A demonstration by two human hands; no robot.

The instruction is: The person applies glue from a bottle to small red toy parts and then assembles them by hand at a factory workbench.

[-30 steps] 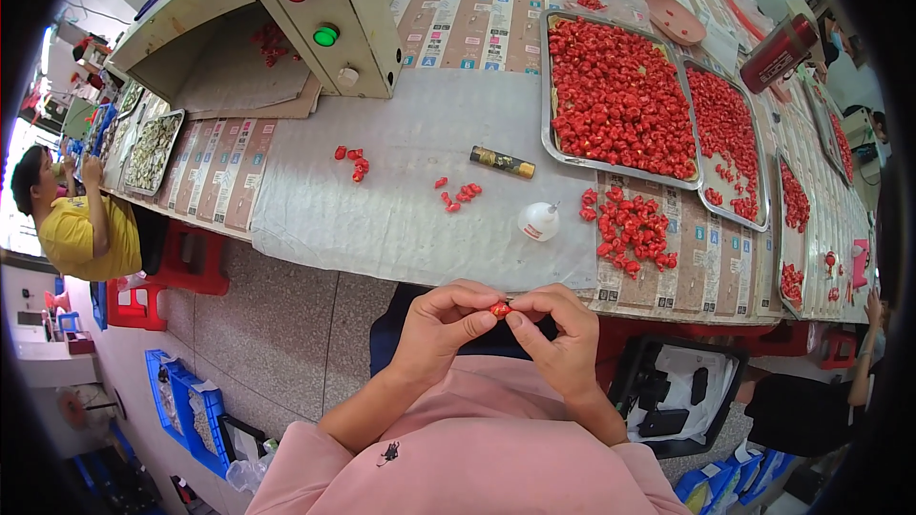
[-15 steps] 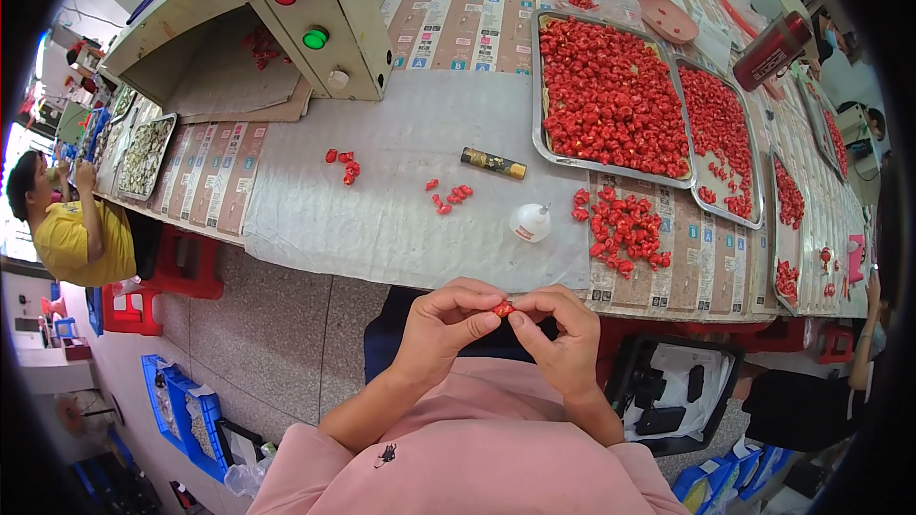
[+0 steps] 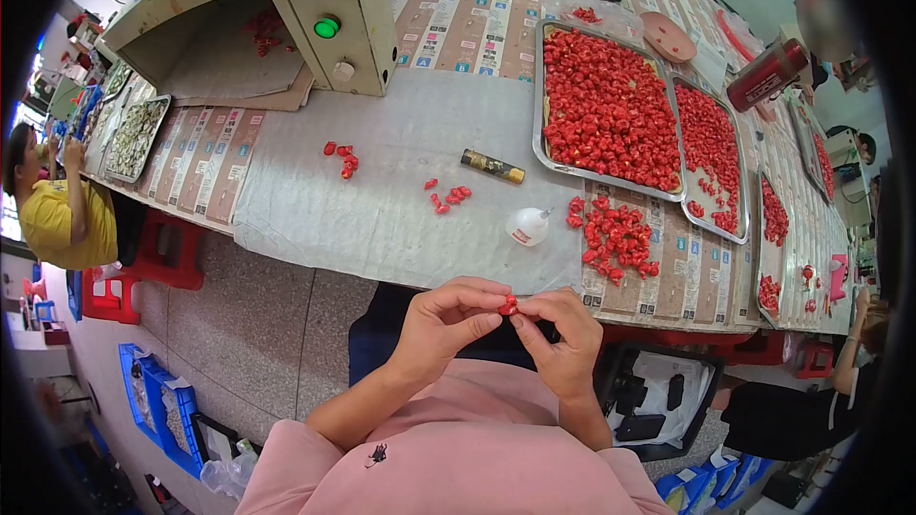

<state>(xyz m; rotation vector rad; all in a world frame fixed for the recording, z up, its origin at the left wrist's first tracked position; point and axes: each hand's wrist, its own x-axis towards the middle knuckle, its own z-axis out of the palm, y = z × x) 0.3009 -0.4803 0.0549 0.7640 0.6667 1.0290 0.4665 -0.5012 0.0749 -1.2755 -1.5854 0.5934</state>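
Your left hand (image 3: pixel 439 320) and right hand (image 3: pixel 563 332) pinch the small red piece (image 3: pixel 509 305) between them in front of you, seemingly light, stiff and slick, best held at opposite ends.

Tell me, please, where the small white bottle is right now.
In the head view, the white bottle is right of centre on the grey sheet, just left of the red pile.

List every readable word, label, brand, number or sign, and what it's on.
Wording not copied; print locations only:
Red flask: pale lettering.
Patterned table covering: repeated printed blocks, mostly tiny.
Black-and-gold tube: markings too small to read.
White bottle: reddish print, too small to read.
Red piece between left hand and right hand: no lettering visible.
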